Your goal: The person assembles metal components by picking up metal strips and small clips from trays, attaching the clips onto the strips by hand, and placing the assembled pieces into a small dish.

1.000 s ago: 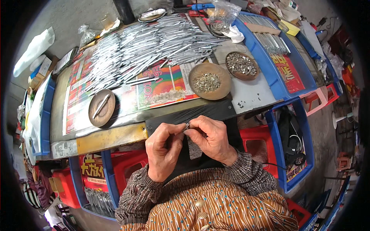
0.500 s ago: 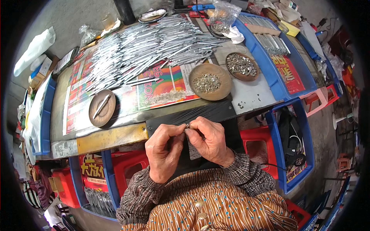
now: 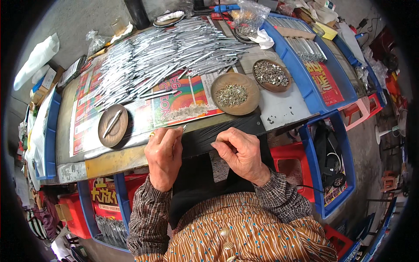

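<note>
My left hand (image 3: 163,157) rests at the table's front edge, pinching a thin silvery metal rod (image 3: 185,128) whose tip pokes out past the fingers. My right hand (image 3: 240,153) is a short way to the right, fingers curled shut over a black sheet (image 3: 244,127) that hangs off the table edge; I see nothing in it. Just beyond the hands stands a wooden dish of small pale metal bits (image 3: 233,94). A second dish of darker metal bits (image 3: 270,73) stands behind it. A large heap of silvery rods (image 3: 166,52) covers the far table.
A wooden dish with a couple of rods (image 3: 112,124) stands at the left on colourful printed paper (image 3: 183,98). Blue crates (image 3: 312,87) with more rods flank the right. A plastic bag (image 3: 248,13) lies at the back, and a red stool (image 3: 292,162) stands below.
My hands were joined over the black sheet on a small piece. They have parted: the left has gone up and left to the table edge with the rod, the right sideways.
</note>
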`<state>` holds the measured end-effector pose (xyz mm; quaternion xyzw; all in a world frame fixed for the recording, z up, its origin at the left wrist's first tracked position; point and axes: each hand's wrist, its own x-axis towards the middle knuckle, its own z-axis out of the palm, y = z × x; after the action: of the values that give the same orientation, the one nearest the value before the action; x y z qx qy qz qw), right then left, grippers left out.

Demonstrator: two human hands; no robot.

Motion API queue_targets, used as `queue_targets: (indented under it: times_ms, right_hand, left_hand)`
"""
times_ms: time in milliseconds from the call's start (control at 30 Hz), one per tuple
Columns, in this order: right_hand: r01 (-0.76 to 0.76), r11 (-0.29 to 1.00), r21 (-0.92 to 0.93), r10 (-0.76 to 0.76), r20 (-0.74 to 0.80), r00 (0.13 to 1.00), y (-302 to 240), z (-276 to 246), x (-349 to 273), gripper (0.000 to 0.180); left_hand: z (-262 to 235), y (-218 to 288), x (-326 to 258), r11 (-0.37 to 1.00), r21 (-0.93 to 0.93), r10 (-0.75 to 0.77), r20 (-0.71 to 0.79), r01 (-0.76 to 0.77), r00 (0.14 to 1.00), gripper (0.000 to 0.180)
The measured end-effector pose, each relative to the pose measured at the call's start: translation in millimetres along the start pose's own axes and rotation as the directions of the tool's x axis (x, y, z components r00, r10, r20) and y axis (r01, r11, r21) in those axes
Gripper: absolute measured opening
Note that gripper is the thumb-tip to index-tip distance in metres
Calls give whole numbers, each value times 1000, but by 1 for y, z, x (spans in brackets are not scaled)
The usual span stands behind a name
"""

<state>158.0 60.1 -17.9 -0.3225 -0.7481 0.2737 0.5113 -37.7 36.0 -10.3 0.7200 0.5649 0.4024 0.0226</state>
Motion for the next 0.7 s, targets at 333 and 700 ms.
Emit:
queue_targets:
  times_ms: [333, 700]
  right_hand:
    - [13, 999, -38, -12, 37, 999, -1, -3, 2, 13]
    - [-4, 999, -43, 4, 13, 1000, 0, -5, 3, 12]
  left_hand:
    - [4, -4, 3, 996, 74, 44, -4, -43, 999, 16]
    - [4, -8, 5, 994, 94, 58, 11, -59, 998, 20]
